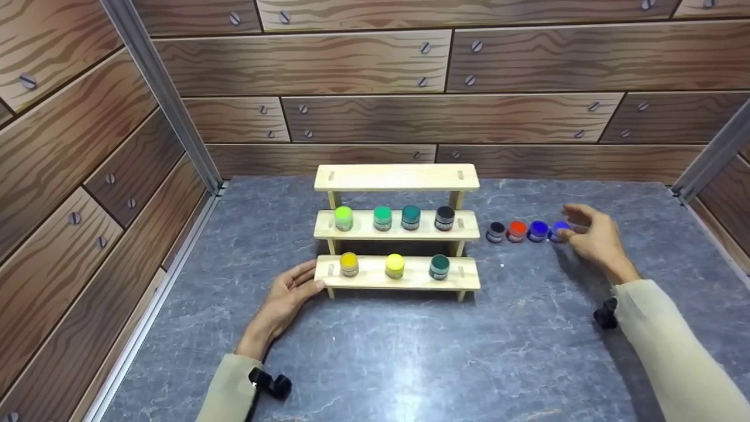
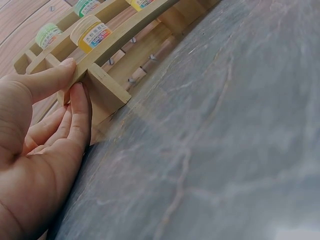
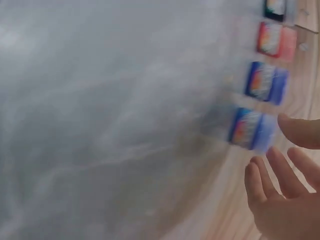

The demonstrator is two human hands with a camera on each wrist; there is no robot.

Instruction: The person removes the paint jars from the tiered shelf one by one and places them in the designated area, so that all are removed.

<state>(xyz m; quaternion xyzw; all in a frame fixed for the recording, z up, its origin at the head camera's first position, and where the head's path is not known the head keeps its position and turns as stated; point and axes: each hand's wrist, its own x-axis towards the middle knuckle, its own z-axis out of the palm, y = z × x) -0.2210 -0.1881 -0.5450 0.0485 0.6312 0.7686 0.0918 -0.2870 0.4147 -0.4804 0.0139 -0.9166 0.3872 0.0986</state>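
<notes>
At the lower left end of a three-tier wooden display rack (image 1: pixel 396 177), my left hand (image 1: pixel 285 299) pinches the bottom board, thumb on top and fingers underneath in the left wrist view. My right hand (image 1: pixel 599 239) hovers at the rightmost paint jar (image 3: pixel 246 129), a lighter blue one, thumb and fingers spread apart just beside its lid. Left of that jar stand a dark blue jar (image 1: pixel 538 231), a red jar (image 1: pixel 516 231) and a black jar (image 1: pixel 495 232) in a row on the table.
The rack's middle tier carries a light green jar (image 1: pixel 343 218), a green jar (image 1: pixel 382 218), a teal jar (image 1: pixel 411 217) and a black-lidded jar (image 1: pixel 445 218). On the bottom tier sit an orange-yellow jar (image 1: pixel 349 264), a yellow jar (image 1: pixel 395 266) and a dark green jar (image 1: pixel 439 266). Wood-patterned walls (image 1: pixel 363 64) enclose the grey table (image 1: pixel 375 351).
</notes>
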